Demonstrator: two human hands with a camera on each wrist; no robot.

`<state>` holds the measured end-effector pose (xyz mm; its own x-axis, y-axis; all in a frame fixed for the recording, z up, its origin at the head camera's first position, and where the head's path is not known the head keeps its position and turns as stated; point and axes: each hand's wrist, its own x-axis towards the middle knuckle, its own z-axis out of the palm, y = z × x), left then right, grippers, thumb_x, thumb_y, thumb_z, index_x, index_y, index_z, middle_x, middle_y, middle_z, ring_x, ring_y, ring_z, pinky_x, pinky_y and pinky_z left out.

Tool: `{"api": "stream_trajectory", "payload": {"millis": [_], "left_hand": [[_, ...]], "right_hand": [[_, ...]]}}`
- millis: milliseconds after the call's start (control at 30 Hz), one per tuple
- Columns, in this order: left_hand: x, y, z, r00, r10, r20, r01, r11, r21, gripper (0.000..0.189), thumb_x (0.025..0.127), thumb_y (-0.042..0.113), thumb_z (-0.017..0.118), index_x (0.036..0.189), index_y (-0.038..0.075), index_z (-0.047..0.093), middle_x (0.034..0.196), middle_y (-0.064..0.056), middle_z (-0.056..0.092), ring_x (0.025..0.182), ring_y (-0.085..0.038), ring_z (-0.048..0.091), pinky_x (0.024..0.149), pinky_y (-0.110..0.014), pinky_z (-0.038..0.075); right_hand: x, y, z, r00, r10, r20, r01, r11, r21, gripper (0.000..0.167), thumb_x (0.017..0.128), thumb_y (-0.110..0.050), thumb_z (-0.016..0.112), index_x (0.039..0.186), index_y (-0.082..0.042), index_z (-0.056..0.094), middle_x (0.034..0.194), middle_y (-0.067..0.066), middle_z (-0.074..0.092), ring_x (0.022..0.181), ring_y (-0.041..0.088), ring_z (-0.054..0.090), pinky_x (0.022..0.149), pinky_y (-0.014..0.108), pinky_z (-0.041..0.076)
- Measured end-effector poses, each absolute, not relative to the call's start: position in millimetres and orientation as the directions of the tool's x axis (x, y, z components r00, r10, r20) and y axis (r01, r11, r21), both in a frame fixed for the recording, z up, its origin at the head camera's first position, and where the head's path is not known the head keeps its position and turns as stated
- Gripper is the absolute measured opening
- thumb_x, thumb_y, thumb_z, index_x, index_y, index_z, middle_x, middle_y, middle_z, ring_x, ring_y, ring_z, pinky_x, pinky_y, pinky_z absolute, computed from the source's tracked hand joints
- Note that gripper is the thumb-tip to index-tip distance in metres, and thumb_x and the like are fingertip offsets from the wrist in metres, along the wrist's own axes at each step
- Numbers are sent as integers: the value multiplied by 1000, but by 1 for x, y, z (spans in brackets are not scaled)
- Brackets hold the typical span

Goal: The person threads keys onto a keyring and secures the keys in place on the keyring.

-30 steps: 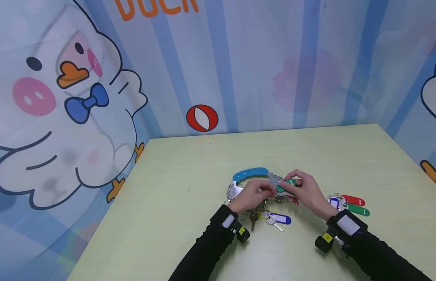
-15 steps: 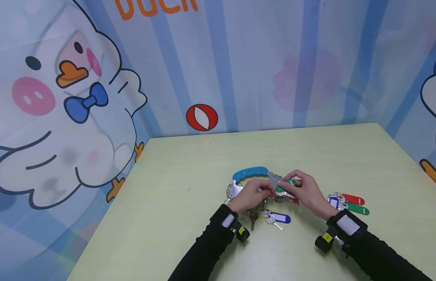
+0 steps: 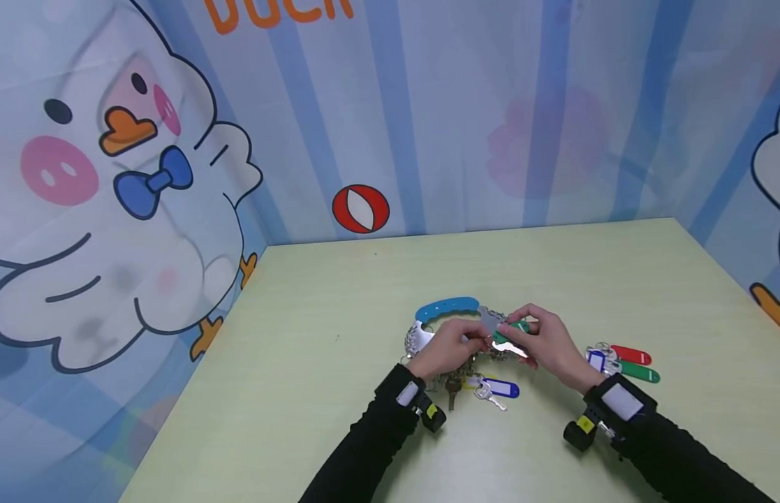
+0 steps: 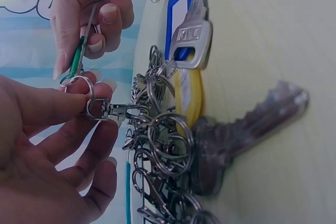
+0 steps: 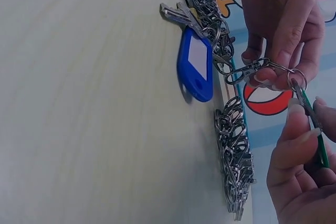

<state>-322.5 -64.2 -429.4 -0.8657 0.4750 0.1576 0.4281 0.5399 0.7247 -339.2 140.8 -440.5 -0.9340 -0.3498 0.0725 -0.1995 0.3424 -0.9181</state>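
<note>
My left hand (image 3: 449,347) pinches a metal split ring (image 4: 92,94) between thumb and fingers. That ring hangs on a small clasp (image 4: 118,109) leading to a cluster of metal clips and rings (image 4: 170,142). Facing it, my right hand (image 3: 553,344) pinches a green key tag (image 5: 322,149) together with a silver key (image 5: 306,102). The tag's small ring (image 5: 297,78) meets the split ring at my left fingertips; whether they are linked I cannot tell. From the cluster hang a blue key tag (image 3: 501,388), a yellow tag (image 4: 189,95), a silver key (image 4: 192,38) and a dark key (image 4: 212,153).
A curved blue strip (image 3: 449,306) with metal end plates bears the clips, behind my hands. Right of my right hand lie a red key tag (image 3: 631,355), another green tag (image 3: 639,371) and a blue-framed tag (image 3: 596,360). A printed cloth wall (image 3: 452,126) borders the table (image 3: 302,419).
Both hands keep their places and their holds. The silver key beside the green tag catches more light now, as if tilted slightly.
</note>
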Motion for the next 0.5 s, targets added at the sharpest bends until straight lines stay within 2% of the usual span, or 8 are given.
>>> {"api": "stream_trajectory", "payload": {"millis": [267, 500], "left_hand": [[-324, -65, -430, -864, 477, 160, 432, 542, 721, 15, 93, 0, 56, 97, 3, 70, 92, -10, 72, 84, -11, 61, 78, -16, 44], [-325, -66, -431, -868, 472, 153, 422, 541, 727, 16, 93, 1, 56, 97, 5, 71, 92, -8, 72, 81, -4, 58, 77, -15, 45]], "right_hand": [[-337, 141, -439, -934, -352, 55, -184, 346, -920, 37, 92, -34, 64, 113, -5, 53, 57, 0, 52, 42, 11, 42, 41, 26, 37], [-336, 141, -437, -936, -350, 49, -187, 373, -909, 38, 91, -32, 65, 112, -3, 54, 58, 0, 53, 46, 12, 47, 43, 24, 37]]}}
